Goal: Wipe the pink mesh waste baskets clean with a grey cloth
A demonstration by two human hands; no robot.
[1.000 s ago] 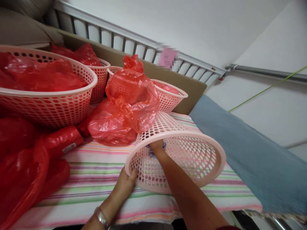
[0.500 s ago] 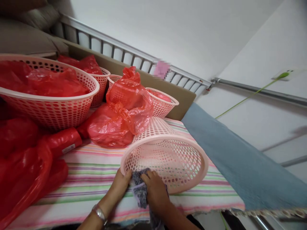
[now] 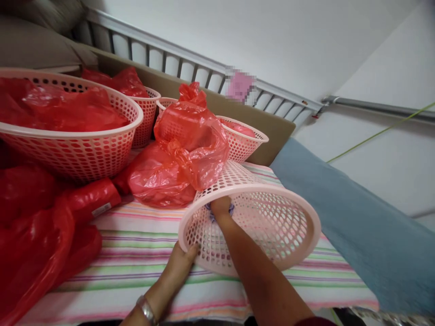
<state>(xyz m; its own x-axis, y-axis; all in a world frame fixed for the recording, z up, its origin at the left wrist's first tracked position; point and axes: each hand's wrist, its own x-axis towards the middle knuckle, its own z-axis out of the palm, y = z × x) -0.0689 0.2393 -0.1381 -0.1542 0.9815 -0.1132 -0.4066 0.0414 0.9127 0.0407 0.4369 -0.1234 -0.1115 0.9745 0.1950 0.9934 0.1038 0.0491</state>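
A pale pink perforated basket (image 3: 288, 222) lies tilted on its side on the striped cloth, its mouth facing me. My left hand (image 3: 180, 260) grips its lower left rim, thumb on the edge. My right hand (image 3: 220, 206) reaches deep inside the basket and presses a grey-blue cloth (image 3: 210, 213) against the inner wall. Only a sliver of that cloth shows around the fingers. A silver watch band sits on my left wrist.
Several pink baskets with red plastic bags stand at the back left, the largest (image 3: 74, 145) nearest. A knotted red bag (image 3: 190, 136) leans on the tilted basket. More red bags (image 3: 34, 226) lie left. A blue cloth (image 3: 356, 226) is on the right; a rail and wall lie behind.
My right hand, with the cloth, moved from the basket's near rim to deep inside it. The basket tipped slightly more open toward me. My left hand kept its grip.
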